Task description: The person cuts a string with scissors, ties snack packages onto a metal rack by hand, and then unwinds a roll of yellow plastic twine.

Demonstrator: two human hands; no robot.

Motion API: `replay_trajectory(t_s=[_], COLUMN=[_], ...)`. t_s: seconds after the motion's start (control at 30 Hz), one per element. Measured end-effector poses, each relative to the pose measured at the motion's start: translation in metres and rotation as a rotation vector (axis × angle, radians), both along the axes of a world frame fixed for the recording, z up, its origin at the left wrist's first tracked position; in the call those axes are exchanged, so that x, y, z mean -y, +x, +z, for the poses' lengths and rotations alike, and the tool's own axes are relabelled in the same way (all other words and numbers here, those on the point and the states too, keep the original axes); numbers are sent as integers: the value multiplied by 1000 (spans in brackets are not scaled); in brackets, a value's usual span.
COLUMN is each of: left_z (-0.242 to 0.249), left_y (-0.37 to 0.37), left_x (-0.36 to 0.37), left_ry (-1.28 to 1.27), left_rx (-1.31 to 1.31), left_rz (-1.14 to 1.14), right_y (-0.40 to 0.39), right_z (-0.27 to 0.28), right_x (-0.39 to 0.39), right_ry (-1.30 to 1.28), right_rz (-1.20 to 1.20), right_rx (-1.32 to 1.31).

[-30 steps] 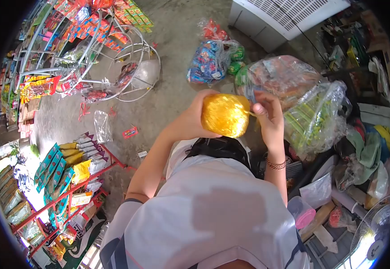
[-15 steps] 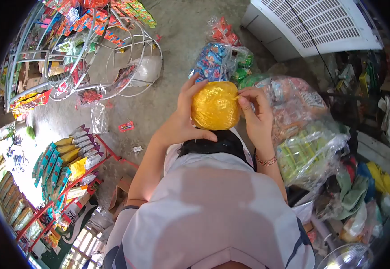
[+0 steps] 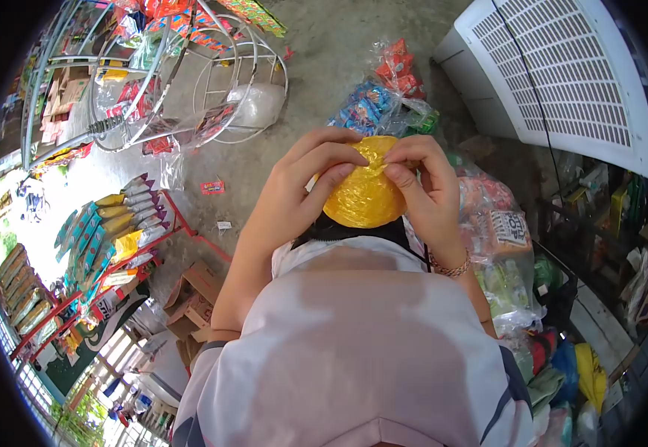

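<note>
A shiny yellow ball of plastic twine (image 3: pixel 365 197) is in front of my waist, held between both hands. My left hand (image 3: pixel 305 175) is closed, its thumb and fingertips pinching at the upper left of the ball. On the other side my right hand (image 3: pixel 430 186), with a beaded bracelet (image 3: pixel 450 266) at the wrist, pinches at the upper right. Gathered, wrinkled yellow plastic shows between the fingertips of both hands. Exactly which strand each hand grips is hard to make out.
Bags of packaged goods (image 3: pixel 499 223) lie on the floor to the right, beside a white louvred appliance (image 3: pixel 555 74). Left are a round wire rack (image 3: pixel 190 97), a red-framed snack stand (image 3: pixel 171 212) and cardboard boxes (image 3: pixel 197 294). A small red packet (image 3: pixel 212 188) lies on the concrete floor.
My left hand has gone from cupping the ball's side to pinching at its top, close to my right fingers. The ball has turned, and the view has shifted slightly.
</note>
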State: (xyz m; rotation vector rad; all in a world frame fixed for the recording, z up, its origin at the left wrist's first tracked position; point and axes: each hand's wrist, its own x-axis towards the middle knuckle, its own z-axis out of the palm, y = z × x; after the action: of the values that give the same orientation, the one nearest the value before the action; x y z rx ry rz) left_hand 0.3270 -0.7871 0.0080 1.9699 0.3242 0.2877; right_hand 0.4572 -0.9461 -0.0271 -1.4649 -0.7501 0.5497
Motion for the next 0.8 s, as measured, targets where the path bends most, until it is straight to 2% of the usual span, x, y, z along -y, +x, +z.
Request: replay_trajectory(t_s=[0.13,0.23,0.47,0.57,0.67,0.8], left_z=[5,4,7,2,-5,-3], left_y=[19,32,40,40,37,34], left_x=[-25,-38,-60,-72,-79,-81], left_ry=[62,76,-34,-162,-277,-296], left_rx=[-47,-41,-28,-36,-34,-86], left_rz=[-85,-98,-106,-98,-59,44], right_y=[30,42,53,58,56,52], right_z=[23,28,49,54,57,53], right_x=[-14,-25,-49,-58,-66,-76], right_ry=[-117,-175,-272,-271,-262,-255], right_rz=[210,279,360,402,417,412], right_rx=[155,308,362,362,351,411])
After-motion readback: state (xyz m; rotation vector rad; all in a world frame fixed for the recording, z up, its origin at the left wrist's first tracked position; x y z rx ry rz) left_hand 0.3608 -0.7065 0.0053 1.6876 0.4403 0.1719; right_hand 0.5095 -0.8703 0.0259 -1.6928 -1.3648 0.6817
